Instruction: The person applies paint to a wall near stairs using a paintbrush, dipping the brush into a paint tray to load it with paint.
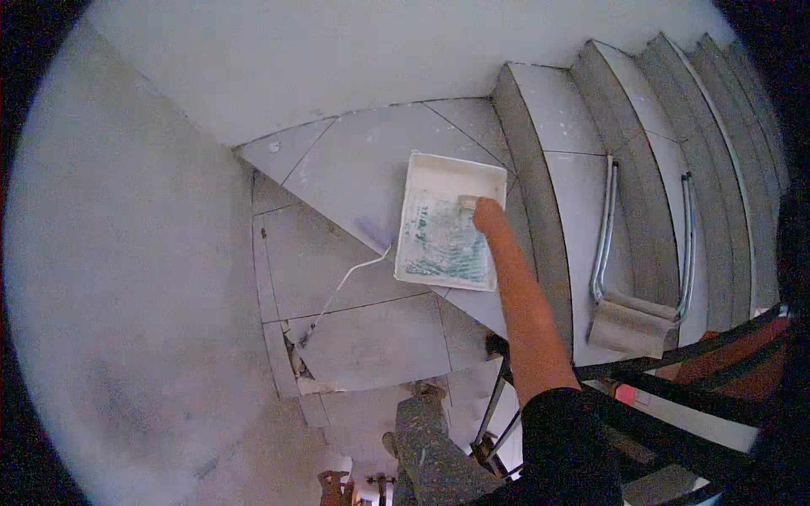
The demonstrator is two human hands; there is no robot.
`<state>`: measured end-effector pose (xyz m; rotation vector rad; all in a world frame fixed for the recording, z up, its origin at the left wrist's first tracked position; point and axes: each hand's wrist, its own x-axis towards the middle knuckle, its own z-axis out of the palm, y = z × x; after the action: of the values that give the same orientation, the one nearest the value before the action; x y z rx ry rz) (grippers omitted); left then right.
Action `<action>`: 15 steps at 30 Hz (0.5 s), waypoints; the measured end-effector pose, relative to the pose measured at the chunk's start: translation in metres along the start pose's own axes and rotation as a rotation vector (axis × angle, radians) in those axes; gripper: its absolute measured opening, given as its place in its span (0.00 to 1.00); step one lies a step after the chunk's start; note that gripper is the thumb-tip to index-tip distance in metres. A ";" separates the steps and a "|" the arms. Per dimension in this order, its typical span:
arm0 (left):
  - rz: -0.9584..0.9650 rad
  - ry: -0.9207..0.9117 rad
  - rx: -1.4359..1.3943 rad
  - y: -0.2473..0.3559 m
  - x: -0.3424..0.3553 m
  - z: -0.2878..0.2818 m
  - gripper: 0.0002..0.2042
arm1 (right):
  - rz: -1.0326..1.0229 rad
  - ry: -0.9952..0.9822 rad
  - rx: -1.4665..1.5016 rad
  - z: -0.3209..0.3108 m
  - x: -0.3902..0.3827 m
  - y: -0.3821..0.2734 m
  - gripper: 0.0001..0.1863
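A white paint tray point(411, 274), its inside streaked with blue-green and white, sits on the tiled stair landing. My right hand point(486, 216) reaches over the tray's right side, fingers closed round a small tan brush-like tool point(467, 202); its exact kind is too small to make out. Left of the tray lies a paint roller point(372, 230) with a pale lilac sleeve. Its thin white wire handle slants down past the landing's edge toward the step below. My left hand does not show.
Grey tiled steps point(557, 110) climb at the right. A bent metal-tube frame with a grey-beige panel point(633, 325) rests on them. Black railing bars point(675, 438) cross the lower right. Pale walls border the landing; my speckled trouser leg point(430, 447) is at the bottom.
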<state>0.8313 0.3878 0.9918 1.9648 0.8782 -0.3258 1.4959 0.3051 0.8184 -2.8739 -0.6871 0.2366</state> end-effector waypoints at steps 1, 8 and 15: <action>-0.008 -0.002 0.020 -0.001 -0.004 -0.005 0.14 | -0.046 -0.027 0.016 -0.008 0.005 -0.007 0.10; 0.050 -0.066 0.098 -0.022 0.002 -0.020 0.14 | -0.170 0.021 0.026 0.013 0.018 0.004 0.09; 0.020 -0.032 0.179 -0.070 -0.033 -0.024 0.15 | -0.240 -0.228 -0.155 0.014 -0.024 -0.059 0.10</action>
<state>0.7565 0.4153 0.9775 2.1257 0.8326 -0.4363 1.4464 0.3481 0.8196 -2.8979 -1.1288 0.5019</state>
